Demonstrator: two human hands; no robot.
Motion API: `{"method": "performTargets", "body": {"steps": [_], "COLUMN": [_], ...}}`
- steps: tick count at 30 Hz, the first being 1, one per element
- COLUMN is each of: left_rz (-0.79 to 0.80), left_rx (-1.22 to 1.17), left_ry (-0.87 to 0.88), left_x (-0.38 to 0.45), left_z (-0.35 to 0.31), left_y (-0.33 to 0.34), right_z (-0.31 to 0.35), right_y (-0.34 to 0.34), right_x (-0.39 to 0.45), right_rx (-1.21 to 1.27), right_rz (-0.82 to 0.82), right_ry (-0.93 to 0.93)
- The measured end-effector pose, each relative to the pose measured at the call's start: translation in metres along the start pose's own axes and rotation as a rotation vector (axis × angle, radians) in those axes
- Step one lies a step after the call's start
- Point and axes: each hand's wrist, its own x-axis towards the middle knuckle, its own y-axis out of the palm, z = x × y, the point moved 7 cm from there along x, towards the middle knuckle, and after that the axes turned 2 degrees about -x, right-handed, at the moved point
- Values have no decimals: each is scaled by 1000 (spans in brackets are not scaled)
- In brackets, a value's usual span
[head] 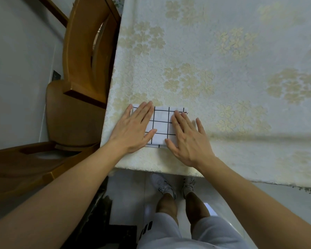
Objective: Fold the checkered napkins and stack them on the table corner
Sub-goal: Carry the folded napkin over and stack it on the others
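A folded white napkin with a black grid pattern [161,123] lies flat near the table's front left corner, on the cream floral tablecloth [223,69]. A lower layer's edge peeks out along its near side. My left hand [133,128] lies flat on the napkin's left part, fingers spread. My right hand [187,139] rests flat on its right part, fingers spread too. Neither hand grips the cloth. The hands hide the napkin's left and right edges.
A wooden chair [83,72] stands tight against the table's left edge. A second wooden chair's seat [25,168] is at the lower left. The table's front edge runs just below my hands; my legs and shoes [174,186] show on the tiled floor.
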Motion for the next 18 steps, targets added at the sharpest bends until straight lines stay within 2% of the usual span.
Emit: {"method": "performTargets", "body": {"steps": [4,7,10,13,18], "left_rz": [-48,-129,-173,-130,-33], "left_rx": [-23,-75,-118,-103,-121], "left_ry": [-8,-62,-71,-43,-125], "left_x": [-7,-27,-61,-92,-102], "left_z": [-4,-5,-16,-34,-32], "left_y": [-7,-23,-27,-4,28], "right_z": [1,0,0,6,16], "right_y": [-1,-13,-10,5,23], "right_x": [-3,-15,-38,-58,-63], "right_rx": [15,71,61,22,-23], "right_rz": [-14,-128,-158,-117,-62], "right_ry": [-8,-7,-18,-54,-65]}}
